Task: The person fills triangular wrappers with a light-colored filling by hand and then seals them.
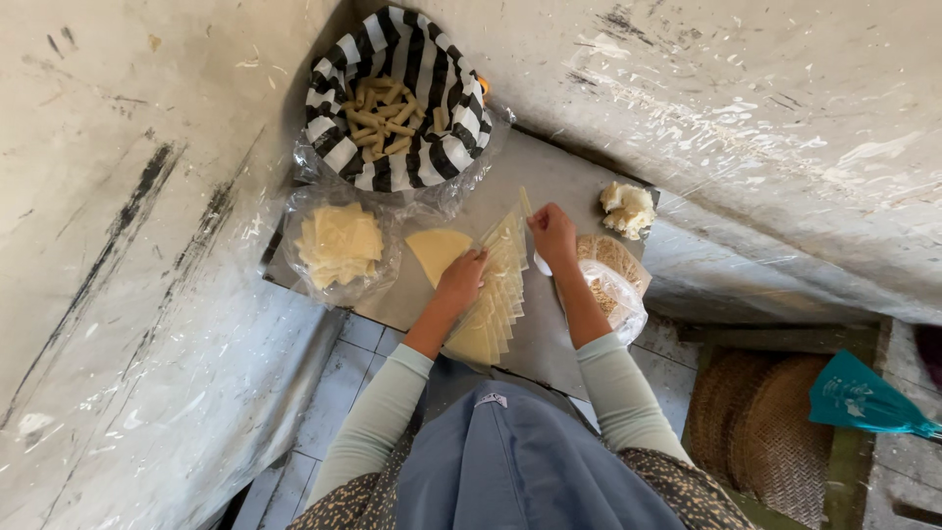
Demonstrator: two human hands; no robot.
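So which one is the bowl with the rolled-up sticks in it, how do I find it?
Start at the grey board the person works on and look to its far end, against the wall corner. There sits the striped bowl, lined with black-and-white cloth and holding pale rolled sticks. The clear bag beside it holds flat pale sheets, and only the bowl has stripes.

Soft, even daylight covers the scene around my fingers (475, 261), and shadows beneath them are faint and short. The pale walls (785, 128) far out from my fingertips look bright, near washed out, and bow with wide-angle distortion toward the edges. Focus is sharp at my fingers; plastic wrap (339, 285) beside them shows mild glare.
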